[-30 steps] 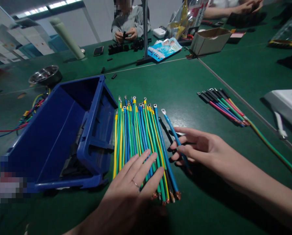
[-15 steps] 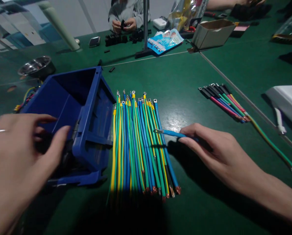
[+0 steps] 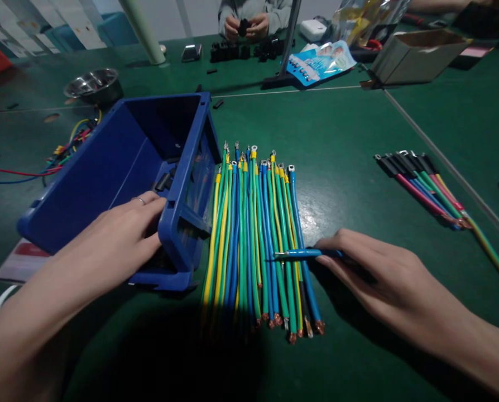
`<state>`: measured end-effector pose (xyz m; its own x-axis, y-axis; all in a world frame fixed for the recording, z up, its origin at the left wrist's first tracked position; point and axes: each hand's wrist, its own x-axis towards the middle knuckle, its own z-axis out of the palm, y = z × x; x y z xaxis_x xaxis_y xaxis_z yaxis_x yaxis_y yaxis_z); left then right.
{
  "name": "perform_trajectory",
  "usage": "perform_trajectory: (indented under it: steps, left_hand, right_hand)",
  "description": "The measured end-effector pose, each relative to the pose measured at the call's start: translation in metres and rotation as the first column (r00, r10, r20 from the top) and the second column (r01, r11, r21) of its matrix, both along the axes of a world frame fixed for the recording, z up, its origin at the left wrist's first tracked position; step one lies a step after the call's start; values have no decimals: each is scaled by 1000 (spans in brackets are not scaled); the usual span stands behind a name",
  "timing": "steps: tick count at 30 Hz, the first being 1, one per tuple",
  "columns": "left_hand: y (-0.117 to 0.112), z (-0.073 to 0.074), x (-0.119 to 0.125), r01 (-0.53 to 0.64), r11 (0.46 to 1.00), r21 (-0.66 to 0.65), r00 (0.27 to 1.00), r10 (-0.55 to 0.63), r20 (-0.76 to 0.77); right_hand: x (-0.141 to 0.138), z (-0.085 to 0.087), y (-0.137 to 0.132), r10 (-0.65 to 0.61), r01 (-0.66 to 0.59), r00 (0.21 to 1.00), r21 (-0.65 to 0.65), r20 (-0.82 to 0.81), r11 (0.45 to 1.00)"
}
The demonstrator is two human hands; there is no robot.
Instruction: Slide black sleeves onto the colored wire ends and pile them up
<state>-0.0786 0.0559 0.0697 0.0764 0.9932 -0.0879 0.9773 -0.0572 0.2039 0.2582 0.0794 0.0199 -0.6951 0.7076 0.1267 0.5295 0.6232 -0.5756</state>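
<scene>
Between thumb and fingers of my right hand (image 3: 370,273) is a blue cable (image 3: 300,254) with a metal lug at its tip, pointing left over a row of cables (image 3: 249,234). Those cables are green, yellow and blue, laid side by side; many have ring lugs at the far end and some show bare copper at the near end. My left hand (image 3: 128,229) reaches into the blue plastic bin (image 3: 172,206), its fingertips hidden behind the bin's near edge. Small black pieces (image 3: 164,181) of sleeve lie inside the bin.
Cables with black sleeves (image 3: 425,187) lie to the right. Behind the bin are a metal bowl (image 3: 94,86) and a tangle of thin wires (image 3: 71,145). Further back stand a metal post (image 3: 289,39), a blue packet (image 3: 322,62) and a cardboard box (image 3: 417,61). Opposite, a person's hands (image 3: 247,28) hold a black part.
My left hand has moved right and down into the bin, its fingertips going out of sight. My right hand still holds the blue cable, now slightly lower over the row. The view has shifted left.
</scene>
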Motion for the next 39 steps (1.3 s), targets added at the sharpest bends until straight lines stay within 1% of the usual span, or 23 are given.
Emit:
perform_trajectory:
  steps: [3, 5, 7, 10, 13, 16, 21, 25, 29, 32, 37, 39]
  left_hand:
    - [2, 2, -1, 70, 991, -117, 994, -59, 90]
    - [3, 3, -2, 91, 983, -157, 983, -63, 175]
    - [3, 5, -3, 80, 975, -208, 970, -28, 242]
    - [2, 6, -4, 37, 962, -272, 953, 48, 298]
    - [2, 6, -3, 8, 954, -298, 930, 102, 352]
    - [1, 7, 1, -5, 956, -295, 930, 112, 349]
    - [2, 7, 4, 17, 956, -294, 962, 65, 267]
    - [3, 7, 7, 83, 962, -260, 974, -23, 223]
    - [4, 6, 10, 136, 971, -196, 974, -96, 204]
    - [4, 4, 7, 156, 970, -188, 976, -122, 181]
    - [1, -2, -3, 241, 961, -133, 960, -216, 176]
    - [-1, -3, -6, 241, 962, -128, 961, -219, 169]
  right_hand:
    - [1, 0, 0, 21, -21, 1000, -5, 12, 1000]
    - [1, 1, 0, 29, -29, 1000, -15, 11, 999]
    - [0, 1, 1, 31, -31, 999, -20, 15, 999]
    - [-1, 1, 1, 30, -30, 999, -18, 28, 999]
    - [0, 2, 0, 27, -26, 999, -24, 35, 999]
    - [0, 3, -1, 23, -21, 999, -26, 49, 999]
    - [-1, 3, -1, 15, -14, 999, -29, 42, 999]
    - [-1, 2, -2, -6, 7, 999, -38, 47, 999]
    - [1, 3, -1, -18, 18, 994, -4, 105, 1000]
    - [4, 4, 0, -14, 9, 990, 39, 139, 999]
    - [5, 8, 1, -14, 4, 994, 95, 113, 995]
    - [5, 9, 2, -15, 3, 993, 108, 115, 994]
